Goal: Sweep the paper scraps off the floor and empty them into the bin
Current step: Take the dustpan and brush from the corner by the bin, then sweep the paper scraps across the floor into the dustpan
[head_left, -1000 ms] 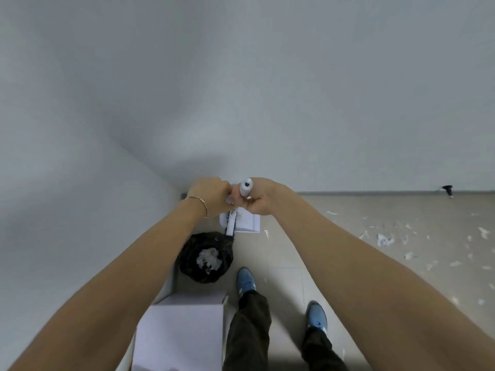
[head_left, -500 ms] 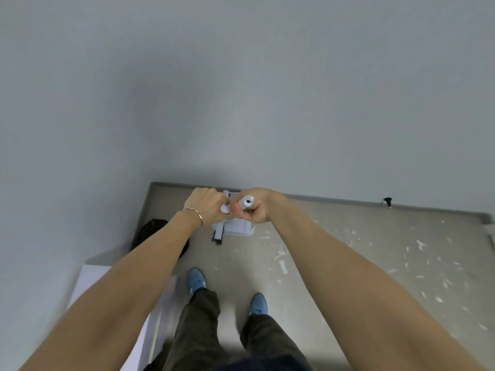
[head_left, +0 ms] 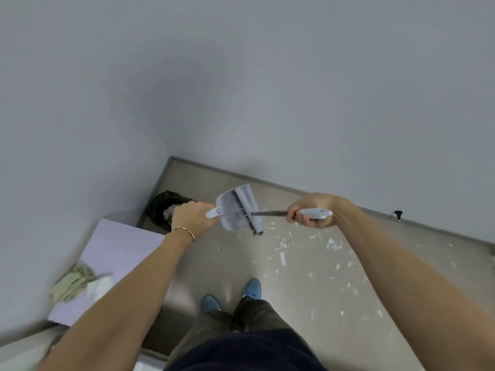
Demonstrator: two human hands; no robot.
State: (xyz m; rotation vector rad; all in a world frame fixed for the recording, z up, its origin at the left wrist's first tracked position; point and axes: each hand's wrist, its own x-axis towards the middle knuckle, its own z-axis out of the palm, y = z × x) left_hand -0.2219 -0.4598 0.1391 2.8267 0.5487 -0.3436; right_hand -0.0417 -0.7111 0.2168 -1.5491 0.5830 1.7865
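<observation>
My left hand [head_left: 193,216] grips the short handle of a white dustpan [head_left: 229,213], held up above the floor. My right hand [head_left: 312,210] grips the white end of the broom [head_left: 253,213]. The broom's grey shaft runs left to its white head with dark bristles, which lies against the open dustpan. The black-lined bin [head_left: 164,208] stands in the corner just left of my left hand, with white scraps inside. Many white paper scraps [head_left: 284,246] lie scattered over the beige floor to the right.
A lilac box top [head_left: 115,253] sits at the left by the wall, with a greenish cloth [head_left: 71,282] on it. My blue shoes [head_left: 253,287] stand at the middle bottom. Grey walls meet in the corner behind the bin; a black doorstop [head_left: 398,213] sits at the right baseboard.
My hands have parted: the right hand pulled the broom handle out to the right, the left hand lifted the dustpan. The view swung so that the bin now lies left of my hands.
</observation>
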